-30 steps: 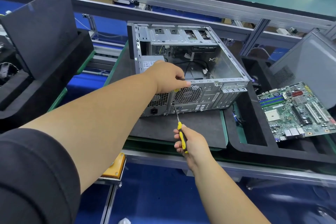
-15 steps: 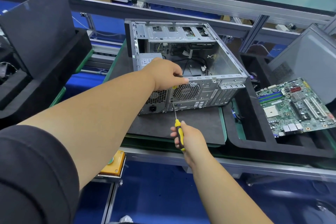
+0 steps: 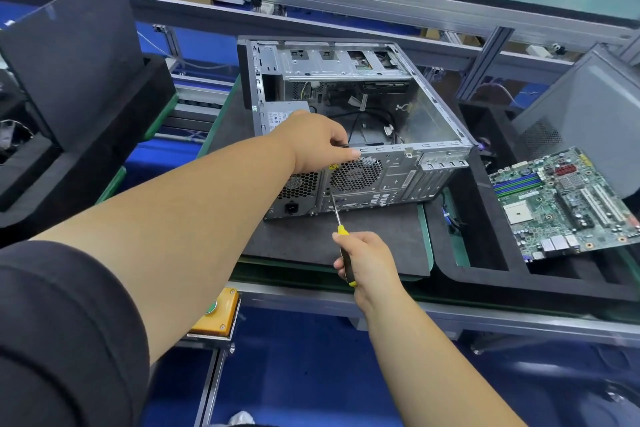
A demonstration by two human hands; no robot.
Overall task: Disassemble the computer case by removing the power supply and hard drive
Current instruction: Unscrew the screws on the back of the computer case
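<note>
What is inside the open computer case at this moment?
Inside the computer case I see the power supply, black cables and a drive cage. The left hand covers part of the power supply.

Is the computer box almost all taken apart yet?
Partly. The motherboard already lies outside, on the right. Now the right hand works a screwdriver at the case back while the left hand grips its rim. The power supply is still inside.

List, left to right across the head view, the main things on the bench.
Black panel → yellow button box → computer case → motherboard.
</note>
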